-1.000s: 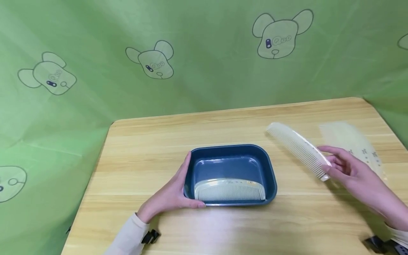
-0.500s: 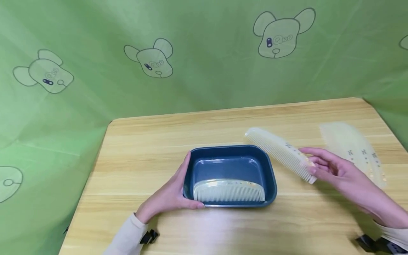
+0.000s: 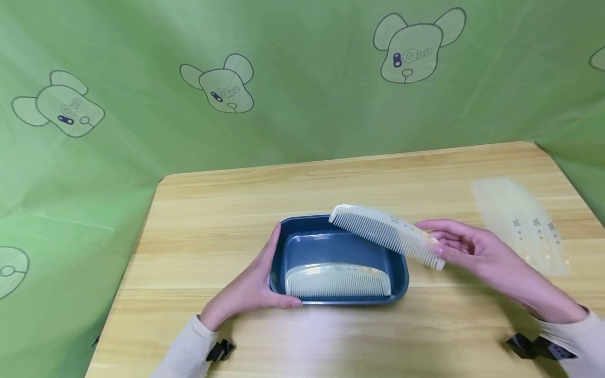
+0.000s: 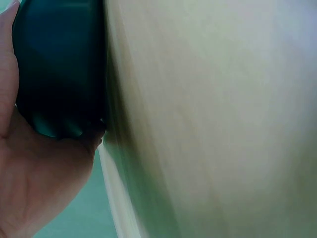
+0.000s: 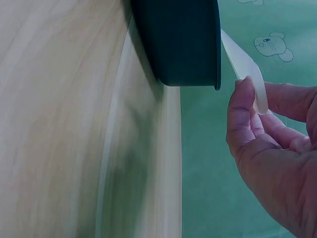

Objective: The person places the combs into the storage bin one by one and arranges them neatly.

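Observation:
In the head view my right hand [image 3: 465, 249] pinches a pale, translucent comb [image 3: 387, 231] by its right end. This comb slants over the right part of a dark blue tray [image 3: 302, 303], teeth towards me. The right wrist view shows the held comb [image 5: 242, 64] edge-on between thumb and fingers, above the tray's rim. My left hand [image 3: 252, 281] grips the tray's left end, thumb along the near side; in the left wrist view the palm [image 4: 44, 173] lies against the tray [image 4: 59, 59]. A second comb [image 3: 337, 281] lies inside along the tray's near wall.
Several more pale combs [image 3: 522, 226] lie overlapping on the wooden table [image 3: 227, 210] at the right. A green cloth [image 3: 302, 131] with mouse-like drawings hangs behind the table and at its sides.
My right hand has carried its comb leftwards, from beside the tray to over its right part. My left hand stays on the tray, and the comb inside lies as before.

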Motion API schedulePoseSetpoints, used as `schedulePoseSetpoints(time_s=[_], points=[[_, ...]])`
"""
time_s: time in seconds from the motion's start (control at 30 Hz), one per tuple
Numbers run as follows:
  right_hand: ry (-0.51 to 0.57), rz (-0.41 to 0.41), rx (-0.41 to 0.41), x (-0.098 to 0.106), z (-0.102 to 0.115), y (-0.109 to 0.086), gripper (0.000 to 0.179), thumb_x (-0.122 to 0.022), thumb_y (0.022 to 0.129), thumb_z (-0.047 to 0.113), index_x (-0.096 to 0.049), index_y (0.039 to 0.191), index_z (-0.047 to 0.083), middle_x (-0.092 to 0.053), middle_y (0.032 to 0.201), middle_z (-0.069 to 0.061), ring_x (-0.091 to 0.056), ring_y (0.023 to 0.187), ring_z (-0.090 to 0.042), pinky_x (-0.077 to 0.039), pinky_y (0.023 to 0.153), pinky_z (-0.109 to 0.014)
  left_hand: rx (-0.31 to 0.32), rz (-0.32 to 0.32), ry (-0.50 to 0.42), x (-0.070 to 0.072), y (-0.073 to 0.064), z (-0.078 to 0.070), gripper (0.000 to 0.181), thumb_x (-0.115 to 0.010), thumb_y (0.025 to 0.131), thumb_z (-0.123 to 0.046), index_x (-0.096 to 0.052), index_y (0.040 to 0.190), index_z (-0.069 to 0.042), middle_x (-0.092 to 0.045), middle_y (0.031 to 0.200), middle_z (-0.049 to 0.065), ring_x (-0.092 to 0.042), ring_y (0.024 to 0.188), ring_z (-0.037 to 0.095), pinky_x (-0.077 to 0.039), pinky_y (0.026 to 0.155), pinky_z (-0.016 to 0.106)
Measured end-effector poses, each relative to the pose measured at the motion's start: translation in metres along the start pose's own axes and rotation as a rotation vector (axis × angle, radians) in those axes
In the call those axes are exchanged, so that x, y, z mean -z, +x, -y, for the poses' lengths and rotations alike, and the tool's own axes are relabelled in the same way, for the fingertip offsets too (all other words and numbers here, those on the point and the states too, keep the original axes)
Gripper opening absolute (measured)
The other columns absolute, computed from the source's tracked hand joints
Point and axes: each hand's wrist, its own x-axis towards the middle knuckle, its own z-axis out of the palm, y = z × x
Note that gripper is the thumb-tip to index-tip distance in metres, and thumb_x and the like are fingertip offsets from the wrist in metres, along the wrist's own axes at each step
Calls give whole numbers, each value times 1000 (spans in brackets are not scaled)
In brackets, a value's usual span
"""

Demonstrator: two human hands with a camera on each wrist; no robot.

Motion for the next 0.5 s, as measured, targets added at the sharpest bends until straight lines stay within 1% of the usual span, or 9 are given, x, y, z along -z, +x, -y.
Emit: schedulePoseSetpoints(time_s=[0.13, 0.33, 0.43, 0.5], points=[[16, 15, 11, -6, 5, 4, 48, -62, 110, 0, -56, 158, 4, -70, 142, 4, -68, 122, -7, -57, 95, -20, 9, -1, -7, 1, -1, 0, 153, -102, 76, -45, 16, 174, -36, 6, 181, -2, -6, 165, 26, -19, 129, 57], [36, 25, 24, -17, 6, 13, 44, -65, 109, 1, -62, 153, 5, -74, 135, -2, -71, 117, -11, -59, 91, -22, 16, -7, -14, 0, -1, 1, 153, -102, 76, -46, 15, 174, -37, 6, 181, -1, -7, 165, 26, -19, 128, 57], [61, 38, 50, -21, 6, 15, 43, -65, 108, -2, -63, 151, 1, -74, 133, -5, -72, 115, -13, -59, 91, -23, 11, -7, -14, -1, -1, 0, 152, -102, 76, -46, 15, 174, -36, 6, 181, -1, -6, 165, 26, -19, 129, 56], [59, 41, 55, -23, 7, 15, 42, -65, 108, -3, -63, 150, 1, -75, 132, -5, -72, 115, -13, -59, 91, -23, 11, -4, -14, -1, 0, 0, 152, -102, 76, -45, 15, 174, -36, 7, 181, -2, -6, 165, 25, -18, 129, 55]])
